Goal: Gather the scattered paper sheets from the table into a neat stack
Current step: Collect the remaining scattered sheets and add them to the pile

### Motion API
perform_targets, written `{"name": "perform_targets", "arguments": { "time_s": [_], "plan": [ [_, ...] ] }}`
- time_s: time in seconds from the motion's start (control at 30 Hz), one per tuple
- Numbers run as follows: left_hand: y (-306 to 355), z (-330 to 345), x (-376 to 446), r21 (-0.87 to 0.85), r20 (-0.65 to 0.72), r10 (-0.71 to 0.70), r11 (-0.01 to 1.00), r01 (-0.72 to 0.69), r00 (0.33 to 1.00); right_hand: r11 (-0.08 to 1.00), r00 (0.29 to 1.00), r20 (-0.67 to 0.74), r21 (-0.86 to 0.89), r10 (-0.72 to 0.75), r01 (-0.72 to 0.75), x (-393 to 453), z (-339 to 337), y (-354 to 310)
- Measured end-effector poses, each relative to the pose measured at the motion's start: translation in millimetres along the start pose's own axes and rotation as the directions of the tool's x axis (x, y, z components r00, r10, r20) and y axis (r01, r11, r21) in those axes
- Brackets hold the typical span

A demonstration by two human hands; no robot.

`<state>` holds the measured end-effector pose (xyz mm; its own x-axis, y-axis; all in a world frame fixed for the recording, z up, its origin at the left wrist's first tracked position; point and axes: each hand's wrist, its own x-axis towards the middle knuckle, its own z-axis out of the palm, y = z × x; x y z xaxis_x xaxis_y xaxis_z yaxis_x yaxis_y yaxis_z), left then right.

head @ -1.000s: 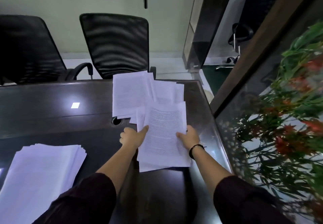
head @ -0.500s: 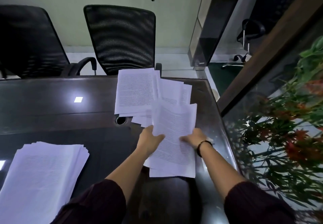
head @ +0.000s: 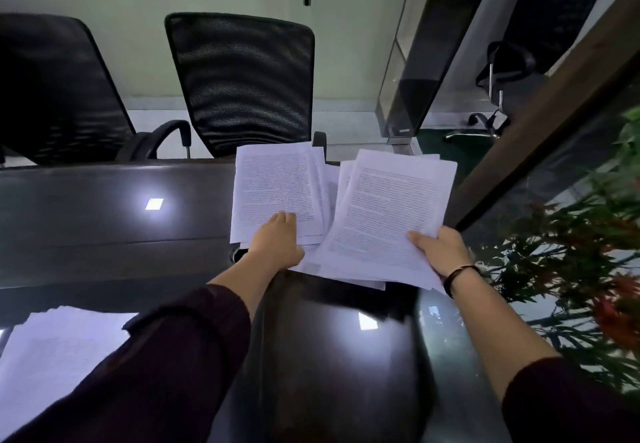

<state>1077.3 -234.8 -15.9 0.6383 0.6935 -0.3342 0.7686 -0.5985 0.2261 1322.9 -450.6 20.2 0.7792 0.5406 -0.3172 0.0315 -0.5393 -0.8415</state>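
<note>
On the dark shiny table (head: 86,207), the right hand (head: 441,252) pinches a bunch of printed sheets (head: 388,214) by the near corner while the left hand (head: 277,242) lies flat and open on the far pile (head: 277,190); paper looks light, floppy and slidey, so grab edges.

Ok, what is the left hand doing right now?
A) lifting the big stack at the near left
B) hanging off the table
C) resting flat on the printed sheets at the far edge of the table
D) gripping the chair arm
C: the left hand lies palm down on the printed sheets on the table, while the right hand holds a separate bundle.
</note>
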Motion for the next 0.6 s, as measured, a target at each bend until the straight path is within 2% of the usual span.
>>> {"name": "perform_targets", "arguments": {
  "time_s": [0.13, 0.23, 0.37, 0.47, 0.6],
  "plan": [
    [1, 2, 16, 0.240, -0.061, 0.085, 0.968, -0.068, 0.994, 0.998, 0.998, 0.016, -0.013, 0.062, -0.062, 21, 16, 25],
    [1, -3, 19, 0.333, -0.039, 0.112, 0.938, -0.093, 0.993, 0.997, 0.997, 0.001, -0.020, 0.075, -0.075, 17, 22, 41],
    [-3, -19, 20, 0.238, -0.093, 0.021, 0.971, 0.002, 0.995, 0.998, 0.998, -0.023, 0.012, 0.060, -0.060, 15, 27, 45],
    [-1, -9, 10, 0.163, -0.117, 0.106, 0.983, -0.086, 0.988, 0.998, 0.999, -0.018, 0.042, 0.049, -0.048, 13, 28, 47],
    [11, 5, 2, 0.255, -0.073, 0.183, 0.954, -0.160, 0.980, 0.999, 1.000, -0.015, 0.032, 0.016, -0.015, 13, 27, 50]
  ]
}}
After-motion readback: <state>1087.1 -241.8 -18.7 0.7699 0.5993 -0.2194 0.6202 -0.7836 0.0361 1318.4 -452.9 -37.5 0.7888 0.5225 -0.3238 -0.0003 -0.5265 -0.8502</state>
